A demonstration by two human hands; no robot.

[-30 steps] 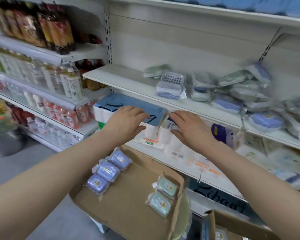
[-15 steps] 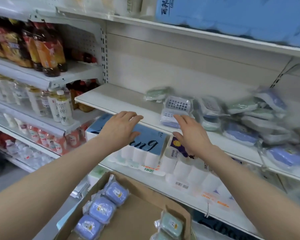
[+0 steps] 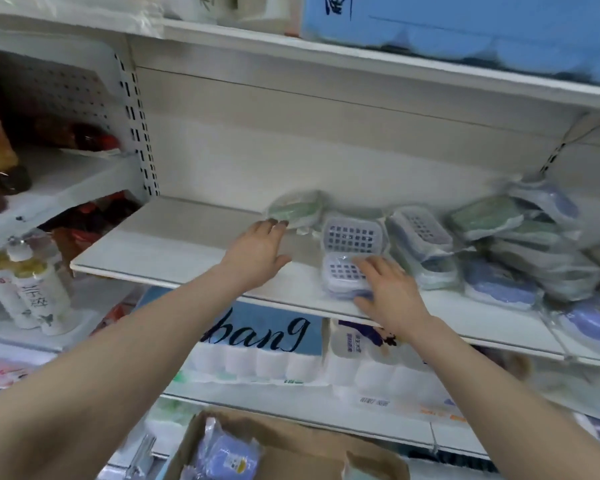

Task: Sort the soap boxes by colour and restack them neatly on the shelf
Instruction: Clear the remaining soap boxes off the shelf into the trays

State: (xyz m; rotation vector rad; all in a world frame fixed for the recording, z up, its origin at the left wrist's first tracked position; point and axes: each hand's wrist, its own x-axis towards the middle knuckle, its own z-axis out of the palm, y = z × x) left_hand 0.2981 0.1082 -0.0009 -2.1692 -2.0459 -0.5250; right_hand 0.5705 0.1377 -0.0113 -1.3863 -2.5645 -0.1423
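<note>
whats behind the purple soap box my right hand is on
A second purple soap box with a grid lid sits right behind the front box under the right hand. Whatever lies behind that second one is covered by it.
</note>
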